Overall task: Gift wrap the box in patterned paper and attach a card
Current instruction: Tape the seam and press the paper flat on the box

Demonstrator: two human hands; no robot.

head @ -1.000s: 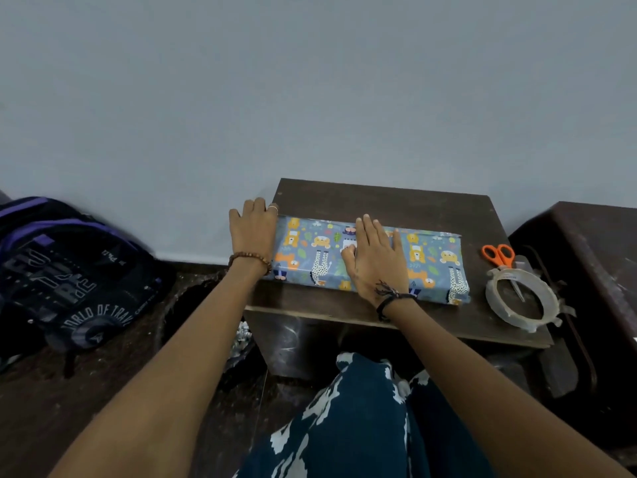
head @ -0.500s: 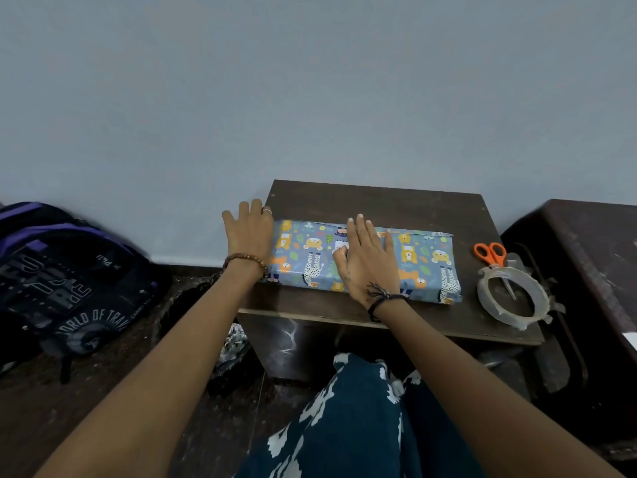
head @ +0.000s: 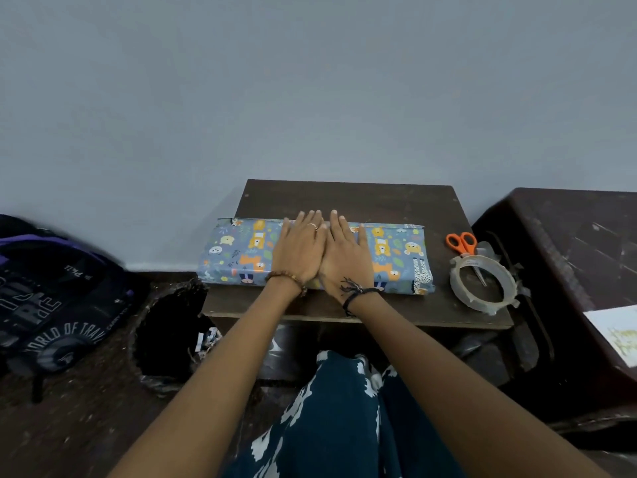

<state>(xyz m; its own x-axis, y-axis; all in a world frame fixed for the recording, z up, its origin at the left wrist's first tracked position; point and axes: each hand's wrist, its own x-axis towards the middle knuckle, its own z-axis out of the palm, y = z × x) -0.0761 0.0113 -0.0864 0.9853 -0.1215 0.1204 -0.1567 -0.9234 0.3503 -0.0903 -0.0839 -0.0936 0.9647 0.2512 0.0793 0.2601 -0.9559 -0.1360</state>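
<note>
A long flat box wrapped in blue paper with cartoon animals (head: 234,251) lies across the small dark wooden table (head: 348,198). My left hand (head: 299,249) and my right hand (head: 344,254) lie flat side by side on the middle of the box top, fingers straight and pointing away from me, their inner edges touching. Both press down on the paper. A white card with yellowish print (head: 617,332) rests on the dark surface at the far right edge.
Orange-handled scissors (head: 463,243) and a large roll of clear tape (head: 482,282) sit on the table's right side. A dark trunk-like surface (head: 568,243) stands to the right. A black and purple backpack (head: 51,298) and a dark bin (head: 165,326) are on the floor at left.
My left hand has moved from the box's left end to the middle of the top, beside my right hand. The box's left end now shows uncovered.
</note>
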